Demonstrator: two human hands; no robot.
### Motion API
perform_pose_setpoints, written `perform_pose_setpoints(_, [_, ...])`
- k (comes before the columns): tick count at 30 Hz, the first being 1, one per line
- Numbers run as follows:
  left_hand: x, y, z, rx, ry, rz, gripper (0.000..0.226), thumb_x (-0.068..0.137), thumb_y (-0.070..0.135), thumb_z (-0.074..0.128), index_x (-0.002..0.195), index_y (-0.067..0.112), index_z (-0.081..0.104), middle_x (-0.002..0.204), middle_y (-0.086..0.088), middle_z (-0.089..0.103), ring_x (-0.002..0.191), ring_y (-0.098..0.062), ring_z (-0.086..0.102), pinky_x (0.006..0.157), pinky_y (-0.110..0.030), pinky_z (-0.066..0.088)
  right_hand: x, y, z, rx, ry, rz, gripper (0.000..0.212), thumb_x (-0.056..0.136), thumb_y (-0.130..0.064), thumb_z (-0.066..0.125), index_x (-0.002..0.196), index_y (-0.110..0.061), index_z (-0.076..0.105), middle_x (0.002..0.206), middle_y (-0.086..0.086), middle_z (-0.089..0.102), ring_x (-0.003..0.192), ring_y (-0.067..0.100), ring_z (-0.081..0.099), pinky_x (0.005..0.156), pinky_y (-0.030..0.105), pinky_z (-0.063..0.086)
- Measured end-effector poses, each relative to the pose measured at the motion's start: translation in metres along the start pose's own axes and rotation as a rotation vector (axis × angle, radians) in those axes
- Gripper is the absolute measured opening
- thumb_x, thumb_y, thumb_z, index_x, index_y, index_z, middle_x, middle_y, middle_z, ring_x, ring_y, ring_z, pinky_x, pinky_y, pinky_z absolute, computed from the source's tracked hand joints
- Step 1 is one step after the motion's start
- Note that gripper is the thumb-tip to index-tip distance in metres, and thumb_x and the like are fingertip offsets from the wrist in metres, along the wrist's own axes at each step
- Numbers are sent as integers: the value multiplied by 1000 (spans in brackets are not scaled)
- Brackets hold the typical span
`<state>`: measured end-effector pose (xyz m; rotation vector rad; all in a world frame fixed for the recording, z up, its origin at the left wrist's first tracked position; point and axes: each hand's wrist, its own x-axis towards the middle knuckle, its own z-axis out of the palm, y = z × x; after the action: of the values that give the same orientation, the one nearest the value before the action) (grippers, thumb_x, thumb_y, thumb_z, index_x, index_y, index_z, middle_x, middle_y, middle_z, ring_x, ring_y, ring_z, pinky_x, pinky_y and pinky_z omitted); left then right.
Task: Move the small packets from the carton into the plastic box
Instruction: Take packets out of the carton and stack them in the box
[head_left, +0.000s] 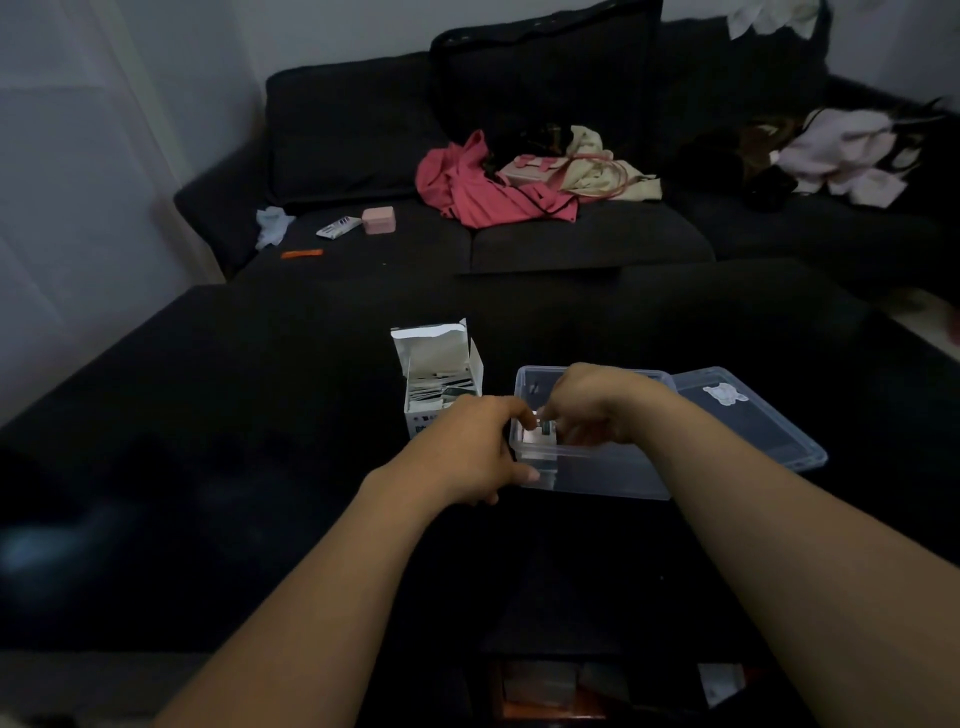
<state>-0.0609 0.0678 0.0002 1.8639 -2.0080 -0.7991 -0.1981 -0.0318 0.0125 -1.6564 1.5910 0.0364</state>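
From my feed I see both hands meeting over the near left corner of the clear plastic box, which sits on the dark table just right of the white carton. My left hand has its fingers curled, the thumb lying against the box's left wall and the fingertips pinching a small stack of packets that stands inside that corner. My right hand reaches in from above the rim, its fingers bent down onto the top of the same stack; it looks like a pinch, though blur keeps me from seeing exactly how each finger sits. The carton stands upright with its top flaps open, and more small packets lie jumbled inside it. The box's lid lies flat on the table to the right, touching or tucked under the box's far right edge; I cannot tell which. Beyond the table is a dark sofa with a pink garment, a cream bag, a small pink case and other scattered items
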Motion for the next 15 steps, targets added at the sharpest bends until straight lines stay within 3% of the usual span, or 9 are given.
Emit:
perform_pose_setpoints(2, [-6,1,-6,-22,22,14,45,85,28,80,123,35,55,84,0,74,58,-9,72,53,-24,56,-7,-1,-5,49,54,-18,25,99,-26,60,116,-8,60,110,16,68,94,24,69,87,39,59])
perform_pose_setpoints(4, [-11,3,-15,-72,184,52,30,84,29,81,106,35,62,73,0,72,53,-3,66,53,-21,50,-15,-3,-12,137,173,-104,20,95,-25,65,108,-10,65,103,12,70,87,22,71,74,34,61])
perform_pose_setpoints(7, [-17,-5,-34,-241,760,117,18,82,13,78,78,25,65,53,0,63,44,-2,53,51,-14,43,-30,-14,-15,165,407,-515,8,87,-23,76,92,-16,76,89,1,74,79,11,70,71,27,59])
perform_pose_setpoints(9, [-21,-19,-46,-327,1007,72,19,78,5,71,75,21,61,55,-1,59,46,-5,49,51,-19,43,-48,-28,-7,101,368,-756,5,84,-23,80,87,-21,78,82,-6,74,76,4,69,72,18,56])
perform_pose_setpoints(11, [-23,-33,-51,-309,1027,-56,17,77,7,70,79,19,58,63,-3,58,55,-13,50,57,-29,45,-55,-44,8,-58,327,-854,4,84,-23,79,87,-25,77,82,-11,72,74,0,65,68,13,51])
perform_pose_setpoints(13, [-21,-43,-48,-319,903,-180,18,78,10,71,83,19,56,70,-3,57,62,-16,51,59,-31,43,-51,-56,23,-237,406,-876,8,87,-23,76,92,-29,76,90,-11,70,79,2,63,74,23,53])
perform_pose_setpoints(15, [-18,-48,-45,-341,764,-245,20,80,14,73,85,22,55,75,-1,59,65,-14,53,58,-30,41,-46,-64,33,-408,491,-827,12,90,-23,71,100,-29,74,102,-2,69,91,18,65,77,33,52])
